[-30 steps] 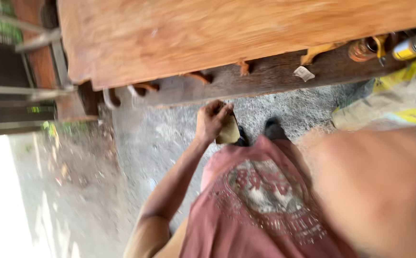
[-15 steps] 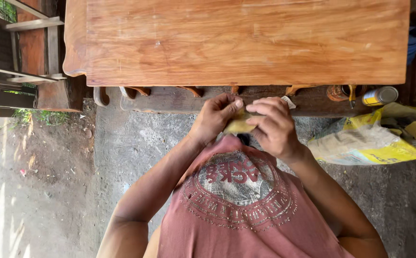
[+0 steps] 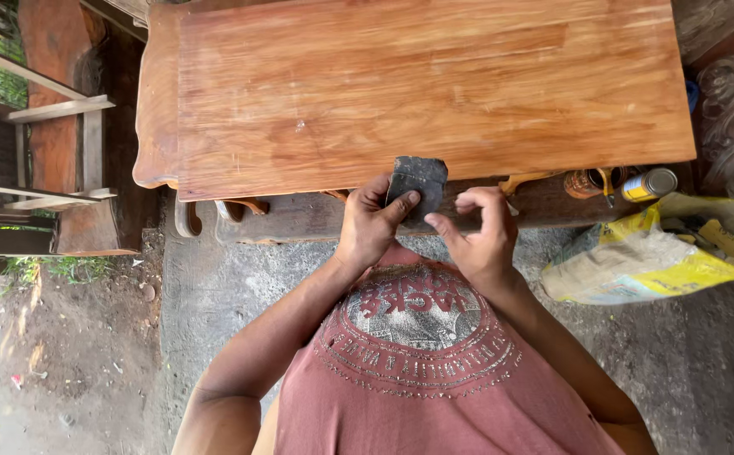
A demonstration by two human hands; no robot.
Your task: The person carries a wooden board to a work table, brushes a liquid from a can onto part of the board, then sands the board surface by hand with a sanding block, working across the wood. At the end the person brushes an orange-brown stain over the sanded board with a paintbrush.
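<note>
A dark, worn piece of sandpaper (image 3: 417, 187) is held upright at the near edge of the wooden bench (image 3: 401, 93), just past the middle of that edge. It is pinched by the left hand (image 3: 369, 226), whose grip is closed on its lower part with the thumb pressed across its face. The right hand (image 3: 478, 236) is held just beside it, fingers curled and the forefinger stretched toward the sheet's lower edge; whether it touches the sheet cannot be told, and nothing is clamped in its grip. Beyond the near right corner, two small cans (image 3: 620, 183) are stood on a lower rail, and a yellow and white sack (image 3: 645, 261) lies on the ground.

For the work to be done well, the sheet would probably best be folded flat and gripped firmly, then pressed evenly and moved along the grain, so that no cross scratches are left on the smooth top.
</note>
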